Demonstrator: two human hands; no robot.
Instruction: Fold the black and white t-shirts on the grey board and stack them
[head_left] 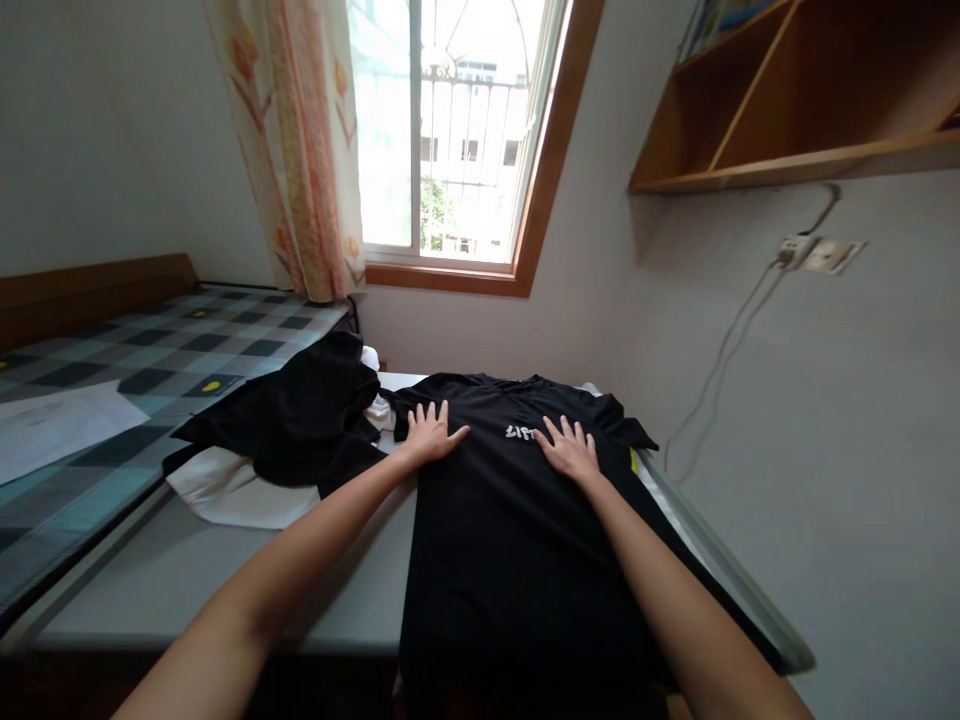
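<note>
A black T-shirt (517,540) lies spread on the white table, its collar toward the window and its lower part reaching over the near edge. White lettering shows on its chest, partly beside my right fingers. My left hand (431,435) rests on the shirt near the left sleeve, fingers spread and thumb pointing right. On the right side of the chest, my right hand (570,450) presses flat with its fingers apart. Neither hand grips anything. Left of the shirt is a heap of black clothing (307,400), with white cloth (225,485) under it.
The white table (225,580) stands against the right wall. A bed with a checked cover (150,345) adjoins it on the left, with a paper sheet (67,425) on top. A curtain (300,150) hangs by the window, and a wooden shelf (795,160) juts out above right, over a socket (829,255) with a cable.
</note>
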